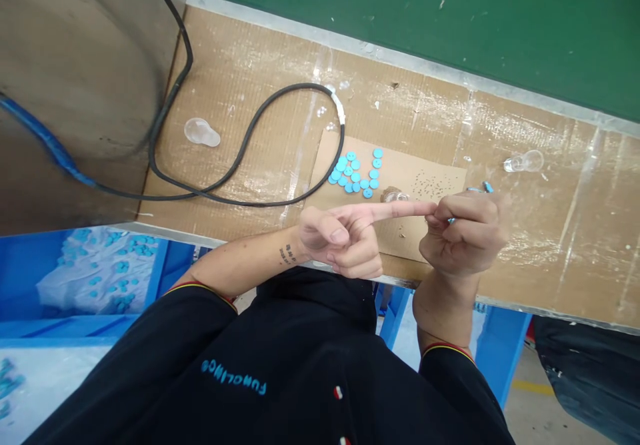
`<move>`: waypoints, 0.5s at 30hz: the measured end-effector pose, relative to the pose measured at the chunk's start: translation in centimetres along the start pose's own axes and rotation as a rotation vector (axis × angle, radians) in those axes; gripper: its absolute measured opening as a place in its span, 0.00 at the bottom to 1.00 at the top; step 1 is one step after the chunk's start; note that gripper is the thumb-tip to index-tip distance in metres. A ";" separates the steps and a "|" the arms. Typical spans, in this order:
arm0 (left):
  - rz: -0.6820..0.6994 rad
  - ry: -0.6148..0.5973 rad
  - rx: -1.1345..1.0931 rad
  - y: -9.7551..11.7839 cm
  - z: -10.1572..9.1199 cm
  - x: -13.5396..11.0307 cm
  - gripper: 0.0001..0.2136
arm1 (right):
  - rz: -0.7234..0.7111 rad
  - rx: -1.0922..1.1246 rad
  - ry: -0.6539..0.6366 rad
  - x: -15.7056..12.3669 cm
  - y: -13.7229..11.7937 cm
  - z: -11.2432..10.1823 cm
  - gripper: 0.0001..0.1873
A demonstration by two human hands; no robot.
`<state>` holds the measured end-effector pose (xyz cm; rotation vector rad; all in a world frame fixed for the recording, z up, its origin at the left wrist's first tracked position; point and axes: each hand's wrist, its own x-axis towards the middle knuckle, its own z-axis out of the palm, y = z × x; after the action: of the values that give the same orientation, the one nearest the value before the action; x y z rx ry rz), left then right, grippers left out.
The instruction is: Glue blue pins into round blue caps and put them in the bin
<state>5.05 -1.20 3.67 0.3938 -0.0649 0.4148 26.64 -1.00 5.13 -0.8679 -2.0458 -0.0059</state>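
My left hand has its index finger stretched to the right, its fingertip against the fingers of my right hand; the other fingers are loosely curled and hold nothing. My right hand is closed in a pinch. Bits of a blue thing show behind its knuckles and between its fingers, but the rest is hidden. Beneath the hands lies a flat cardboard sheet. On it are several round blue button-like discs, a small clear container partly behind my left index finger, and scattered tiny dark bits.
A black cable loops over the cardboard-covered bench. Clear bulb-shaped plastic pieces lie at left and right. A metal box stands at left. Blue crates with blue pieces sit below the bench; a green surface lies beyond.
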 end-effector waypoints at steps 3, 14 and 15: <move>0.007 0.032 0.043 0.3 0.3 0.0 0.62 | -0.038 -0.010 0.122 -0.2 0.4 0.2 0.21; -0.007 0.164 0.471 -0.1 2.5 -0.8 0.56 | 0.190 0.174 0.080 0.2 -0.8 0.0 0.25; 0.023 0.207 0.517 -0.4 2.6 -0.8 0.54 | 0.188 0.183 0.083 0.4 -0.9 -0.1 0.25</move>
<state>4.48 -2.85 5.85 0.8570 0.2449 0.4920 26.06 -1.52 5.75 -0.9252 -1.8490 0.2416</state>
